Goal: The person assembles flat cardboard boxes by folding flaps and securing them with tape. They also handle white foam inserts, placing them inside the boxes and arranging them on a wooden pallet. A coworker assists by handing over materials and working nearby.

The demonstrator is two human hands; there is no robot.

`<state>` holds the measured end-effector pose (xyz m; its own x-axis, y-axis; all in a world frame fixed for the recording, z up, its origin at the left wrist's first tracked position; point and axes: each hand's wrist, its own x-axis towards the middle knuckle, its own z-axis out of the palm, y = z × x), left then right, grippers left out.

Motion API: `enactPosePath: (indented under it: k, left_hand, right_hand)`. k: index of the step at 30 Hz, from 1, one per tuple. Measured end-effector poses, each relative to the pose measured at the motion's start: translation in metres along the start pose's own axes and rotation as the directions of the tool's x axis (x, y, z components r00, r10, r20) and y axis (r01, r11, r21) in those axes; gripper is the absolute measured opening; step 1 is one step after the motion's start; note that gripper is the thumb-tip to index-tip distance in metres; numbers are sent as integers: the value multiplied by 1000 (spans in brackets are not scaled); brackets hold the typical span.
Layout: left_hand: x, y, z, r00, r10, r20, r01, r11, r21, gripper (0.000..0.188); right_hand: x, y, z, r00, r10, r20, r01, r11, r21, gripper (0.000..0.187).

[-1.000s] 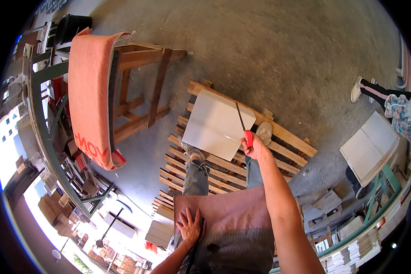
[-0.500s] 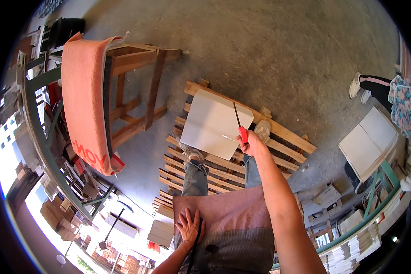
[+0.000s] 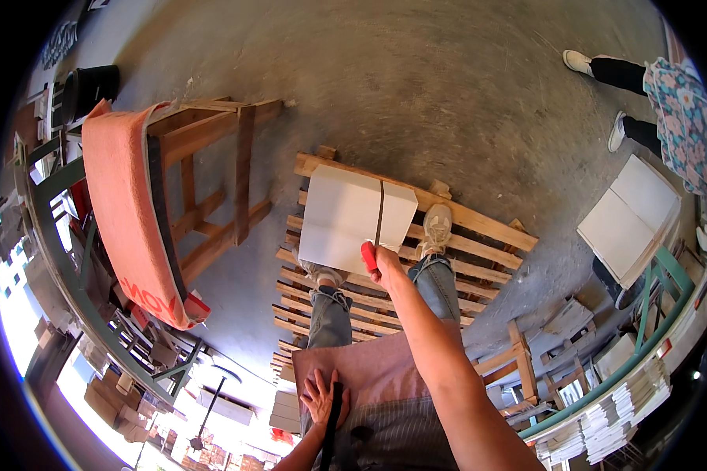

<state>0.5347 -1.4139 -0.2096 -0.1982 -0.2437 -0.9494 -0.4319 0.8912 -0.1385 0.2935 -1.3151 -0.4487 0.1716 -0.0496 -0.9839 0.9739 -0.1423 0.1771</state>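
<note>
My right hand (image 3: 386, 265) is closed round the red handle of a tool with a long, thin, dark blade (image 3: 380, 212). The blade points away from me, over the top of a white box-shaped block (image 3: 339, 212); whether it touches the block I cannot tell. That block sits on a wooden slatted pallet (image 3: 479, 250), between my two feet. Lying flat with fingers spread, my left hand (image 3: 319, 400) rests on the brown apron (image 3: 377, 365) over my lap.
To the left stands a wooden frame (image 3: 243, 173) with an orange cloth (image 3: 122, 212) over it. At the right, another person's legs (image 3: 622, 74) are near a second white block (image 3: 632, 216) beside a green metal frame (image 3: 666, 290). Paper stacks (image 3: 605, 428) lie at lower right.
My right hand has drawn back toward me and left, with the red-handled tool turned more upright in view. The view has shifted slightly. The other person's legs have moved apart.
</note>
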Motion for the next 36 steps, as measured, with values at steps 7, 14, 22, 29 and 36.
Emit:
enactPosePath:
  k: [7,14,22,29,36]
  left_hand:
    - [2,0,4,1000,7,5,-7,998,57,65]
    - [1,9,-7,1000,-1,16,0,999,35,64]
    - [3,17,-4,1000,-7,5,7,999,39,62]
    - [3,32,0,999,-27,38,26,999,30,62]
    - [7,27,21,999,-24,35,22,999,45,58]
  right_hand:
    - [-7,-4,6,993,-30,-115,21,997,-79,27]
    - [-2,4,6,992,-74,-99,67,996,-67,32]
    - [-23,-3,5,998,-13,-68,10,998,-55,28]
    - [-26,-1,-2,1000,-18,-23,18,999,-29,31]
    - [-19,6,-3,998,-54,-24,52,995,-84,35]
